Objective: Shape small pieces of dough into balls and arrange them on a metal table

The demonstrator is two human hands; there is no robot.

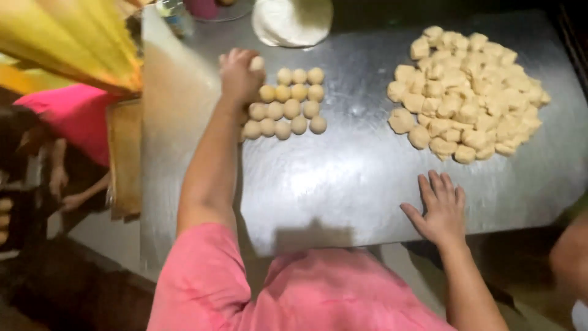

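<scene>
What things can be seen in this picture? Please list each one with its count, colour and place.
steel table: one, grey metal, fills the middle of the view
round dough balls: about fifteen, pale tan, in neat rows at the upper middle of the table
rough dough pieces: one large heap, too many to count, pale yellow, at the upper right of the table
white mound: one, white, at the far edge of the table
yellow cloth: one, yellow, upper left corner
pink cloth: one, pink, at the left beside the table
left hand: closed on one dough ball, at the left end of the rows
right hand: open, flat on the bare table near its front edge
</scene>
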